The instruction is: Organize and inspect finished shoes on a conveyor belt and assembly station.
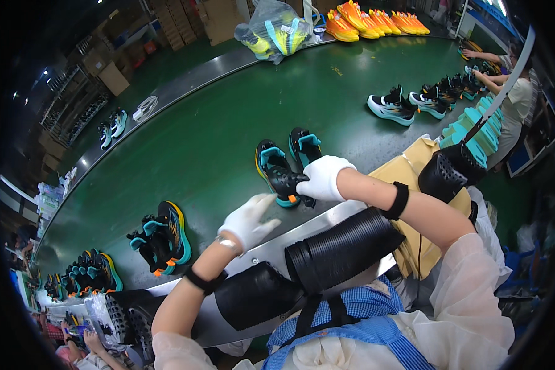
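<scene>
A pair of black shoes with teal linings lies on the green work surface in front of me: the left shoe [266,161] and the right shoe [303,140]. My right hand [328,179], in a white glove, is closed on the edge of a black perforated plastic shoe insert [285,180], which lies over the left shoe's opening. Its fingertips are partly hidden. My left hand [250,223], also gloved in white, hovers to the lower left of the shoes. Its fingers are apart, with nothing in them.
Nested black ribbed inserts [342,250] lie along the near edge, beside tan paper sheets [407,179] and teal pieces [475,131]. More shoes [166,237] stand left, white-soled ones [391,108] right, orange ones [370,23] far back. Co-workers [518,92] work at both sides.
</scene>
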A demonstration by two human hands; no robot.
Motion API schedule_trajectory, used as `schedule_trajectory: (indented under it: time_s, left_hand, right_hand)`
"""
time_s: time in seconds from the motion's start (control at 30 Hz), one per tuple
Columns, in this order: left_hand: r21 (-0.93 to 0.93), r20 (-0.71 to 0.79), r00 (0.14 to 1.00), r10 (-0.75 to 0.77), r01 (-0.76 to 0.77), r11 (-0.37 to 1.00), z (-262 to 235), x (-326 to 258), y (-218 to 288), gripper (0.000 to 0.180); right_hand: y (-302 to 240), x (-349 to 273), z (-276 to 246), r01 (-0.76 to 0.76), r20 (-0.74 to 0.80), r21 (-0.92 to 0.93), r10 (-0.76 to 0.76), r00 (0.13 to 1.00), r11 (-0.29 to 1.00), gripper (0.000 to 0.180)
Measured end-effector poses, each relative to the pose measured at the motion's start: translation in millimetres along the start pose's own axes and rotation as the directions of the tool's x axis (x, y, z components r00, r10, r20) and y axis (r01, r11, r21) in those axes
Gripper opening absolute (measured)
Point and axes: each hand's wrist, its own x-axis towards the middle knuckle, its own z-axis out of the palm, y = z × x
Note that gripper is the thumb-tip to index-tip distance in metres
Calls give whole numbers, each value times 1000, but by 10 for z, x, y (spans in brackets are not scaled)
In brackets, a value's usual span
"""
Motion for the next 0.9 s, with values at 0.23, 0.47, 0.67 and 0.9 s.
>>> schedule_trajectory:
  time_s: [0.23, 0.47, 0.67, 0.9]
  left_hand:
    - [204, 195, 955, -224, 184, 961, 512, 745, -355, 29]
    - [257, 342, 895, -285, 203, 945, 621, 704, -203, 35]
    - [42, 252, 967, 33, -45, 998, 844, 658, -624, 47]
    - [-8, 561, 762, -322, 395, 919, 590, 646, -544, 40]
  right_hand:
    - [-91, 714, 43, -39, 78, -67, 44, 996, 997, 42]
    - [-568, 1059, 442, -55, -62, -212, 43, 997, 976, 28]
    - [-541, 1285, 697, 17, -68, -99, -24, 997, 995, 27]
    - [-680, 1071, 495, 245, 40, -425, -253, 967, 871, 27]
